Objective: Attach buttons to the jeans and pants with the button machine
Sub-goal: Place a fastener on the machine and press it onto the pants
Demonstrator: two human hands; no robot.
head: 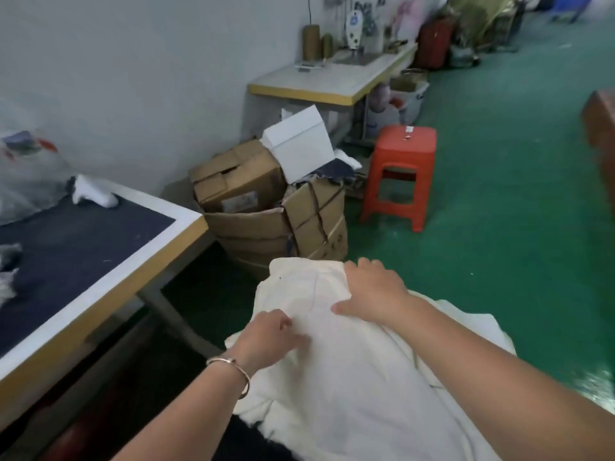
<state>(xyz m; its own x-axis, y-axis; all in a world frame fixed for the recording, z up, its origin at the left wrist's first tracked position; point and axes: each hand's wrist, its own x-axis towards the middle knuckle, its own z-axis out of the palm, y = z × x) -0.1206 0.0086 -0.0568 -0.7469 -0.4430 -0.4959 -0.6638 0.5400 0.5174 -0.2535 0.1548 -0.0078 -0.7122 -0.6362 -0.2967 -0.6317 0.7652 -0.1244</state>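
A worker's right hand [374,291] lay flat, fingers spread, on white pants [332,361] heaped in front of her beside the work table [139,264], while the left hand [269,337] pinched the cloth (soft, floppy, likely best gripped at the waistband).

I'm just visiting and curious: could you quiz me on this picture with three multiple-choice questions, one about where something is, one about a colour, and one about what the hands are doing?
1. Where is the red plastic stool?
A. On the green floor beside the cardboard boxes
B. On the dark-topped table
C. On the white fabric

2. What colour is the garment under the hands?
A. Blue
B. Off-white
C. Black

3. How does the right hand lie?
A. Clenched in the air
B. Flat, fingers spread on the garment
C. Holding a button

Answers: 1 A, it stands on the floor right of the brown boxes. 2 B, the cloth is cream-white. 3 B, it presses flat; the left hand touches the cloth too.
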